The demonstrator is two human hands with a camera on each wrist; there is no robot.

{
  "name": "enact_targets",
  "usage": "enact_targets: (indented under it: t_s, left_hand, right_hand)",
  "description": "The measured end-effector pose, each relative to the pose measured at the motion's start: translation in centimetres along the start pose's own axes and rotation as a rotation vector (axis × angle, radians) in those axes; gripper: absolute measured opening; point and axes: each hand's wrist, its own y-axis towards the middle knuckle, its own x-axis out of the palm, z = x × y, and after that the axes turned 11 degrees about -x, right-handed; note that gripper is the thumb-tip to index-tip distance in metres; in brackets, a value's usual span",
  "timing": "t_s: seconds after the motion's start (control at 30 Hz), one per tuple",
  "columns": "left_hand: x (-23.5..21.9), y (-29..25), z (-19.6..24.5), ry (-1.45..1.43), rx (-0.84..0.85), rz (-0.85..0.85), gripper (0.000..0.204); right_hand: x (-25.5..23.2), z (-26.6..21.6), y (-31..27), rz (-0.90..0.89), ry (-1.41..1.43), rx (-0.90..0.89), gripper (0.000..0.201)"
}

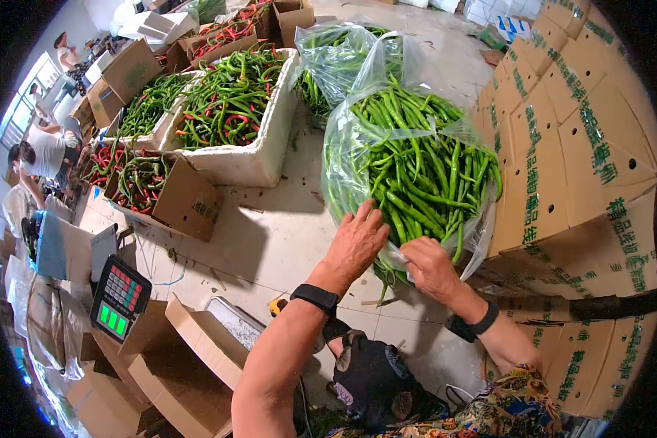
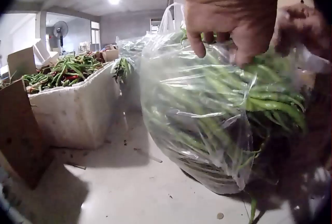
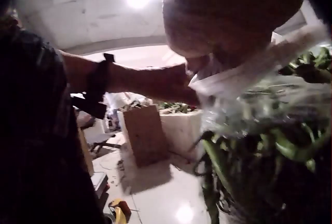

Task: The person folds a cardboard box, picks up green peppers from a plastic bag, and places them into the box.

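Note:
A clear plastic bag (image 1: 343,157), full of long green peppers (image 1: 416,168), stands open on the floor. At its near rim the left hand (image 1: 356,241) grips the plastic with curled fingers, beside the peppers. Just to the right, the right hand (image 1: 432,271) pinches the same rim. From the left wrist, the left hand (image 2: 233,16) is over the top of the bag (image 2: 181,99), its fingertips against the film. In the right wrist view, plastic (image 3: 233,81) stretches from the dark right hand (image 3: 228,22); its fingertips are partly hidden.
Behind stands another pepper bag (image 1: 328,58). Left are a white foam box (image 1: 263,164) of green and red peppers, a cardboard box (image 1: 186,201) and a scale display (image 1: 120,298). Stacked cartons (image 1: 562,168) rise close on the right. An open carton (image 1: 182,379) is nearby.

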Motion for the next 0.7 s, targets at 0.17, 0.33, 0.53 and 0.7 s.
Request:
enact_targets:
  t_s: [0.17, 0.33, 0.53, 0.7]
  left_hand:
    - [-1.4, -0.4, -2.0, -0.035, 0.090, -0.059, 0.014]
    - [-1.1, -1.4, -2.2, -0.066, 0.084, -0.095, 0.006]
    - [-0.6, -3.5, -0.6, -0.287, -0.031, -0.039, 0.002]
    - [-1.4, -6.1, 0.4, -0.416, -0.056, -0.018, 0.006]
  right_hand:
    - [0.5, -1.0, 1.9, -0.091, 0.139, 0.256, 0.021]
    - [3.3, -0.5, 2.2, -0.236, 0.058, 0.441, 0.044]
    - [1.7, -1.8, 2.2, -0.255, 0.295, 0.560, 0.030]
    - [0.8, -3.9, 1.3, -0.273, 0.260, 0.414, 0.028]
